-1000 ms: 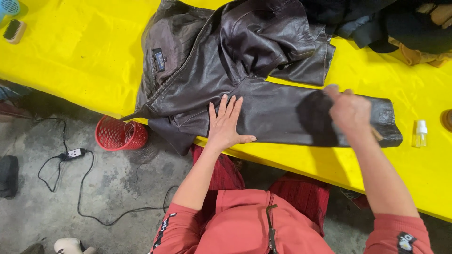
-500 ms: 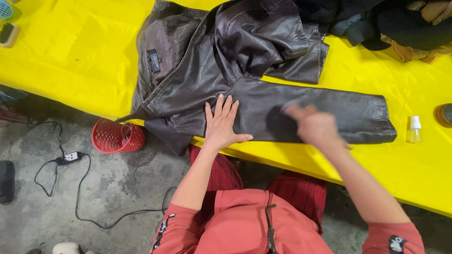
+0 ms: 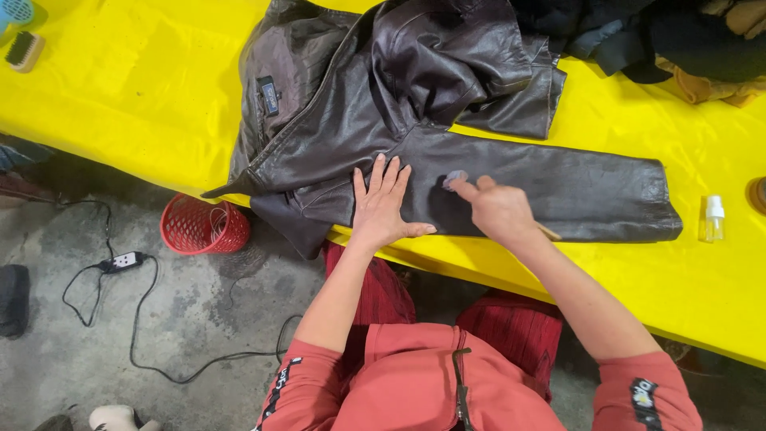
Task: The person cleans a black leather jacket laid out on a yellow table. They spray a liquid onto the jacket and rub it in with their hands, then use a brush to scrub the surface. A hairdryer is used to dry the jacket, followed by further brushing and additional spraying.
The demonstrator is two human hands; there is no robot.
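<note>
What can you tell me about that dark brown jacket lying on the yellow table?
The jacket looks like dark brown leather, creased and slightly shiny. It lies open on the yellow table, its lining and a small neck label showing, one sleeve stretched out flat to the right, and its lower edge hanging over the table's near side. The left hand presses flat on it beside the sleeve. The right hand holds a small brush-like tool with a wooden handle against the sleeve.

Red mesh basket (image 3: pixel 201 227) on floor by my knee, small spray bottle (image 3: pixel 712 219) on yellow table (image 3: pixel 120 104), brush (image 3: pixel 22 51) far corner
</note>
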